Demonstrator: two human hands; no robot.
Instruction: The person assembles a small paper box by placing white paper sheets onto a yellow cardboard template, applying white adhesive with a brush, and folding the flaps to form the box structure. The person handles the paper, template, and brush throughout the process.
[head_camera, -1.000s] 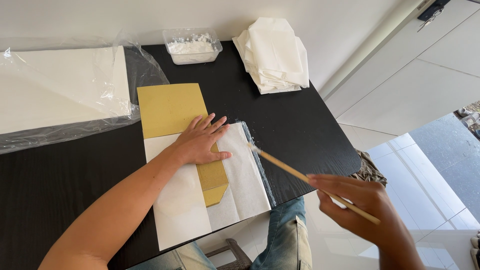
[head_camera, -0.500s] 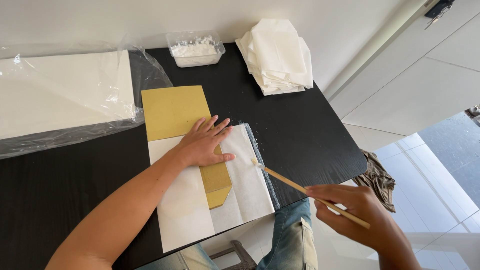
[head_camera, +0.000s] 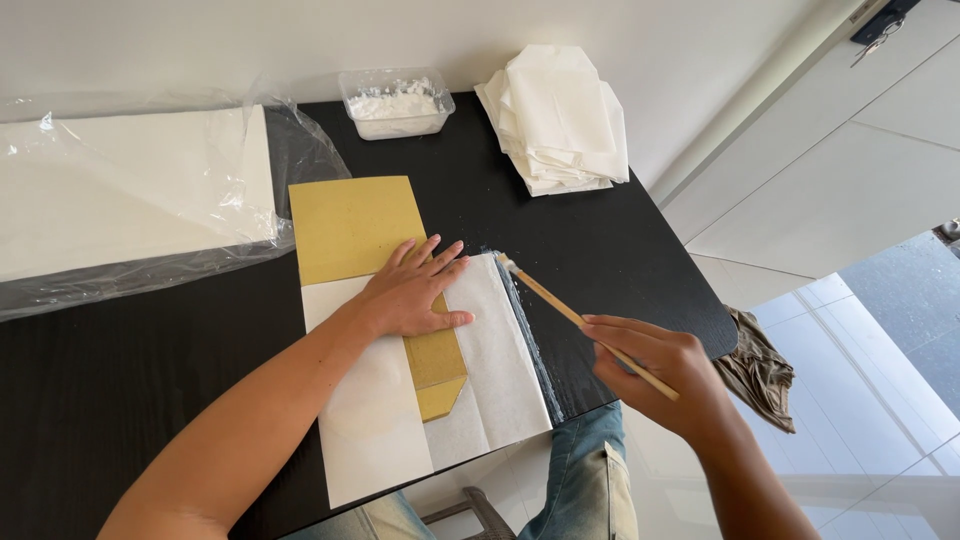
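Observation:
My left hand (head_camera: 412, 291) lies flat with fingers spread on a white sheet of paper (head_camera: 496, 370) and a mustard-yellow card (head_camera: 352, 226) on the black table (head_camera: 120, 370). A folded yellow strip (head_camera: 438, 370) shows below the hand. My right hand (head_camera: 655, 368) grips a thin wooden brush (head_camera: 560, 304). The brush tip touches the top right corner of the white sheet, where a wet shiny band runs along the sheet's right edge.
A clear plastic tub of white paste (head_camera: 395, 102) stands at the table's far edge. A stack of folded white paper (head_camera: 558, 117) lies to its right. White sheets in clear plastic wrap (head_camera: 130, 190) lie at left. A grey cloth (head_camera: 758, 365) lies on the tiled floor.
My right hand has moved the brush tip up along the sheet's right edge to its top corner. The left hand stays pressed on the paper.

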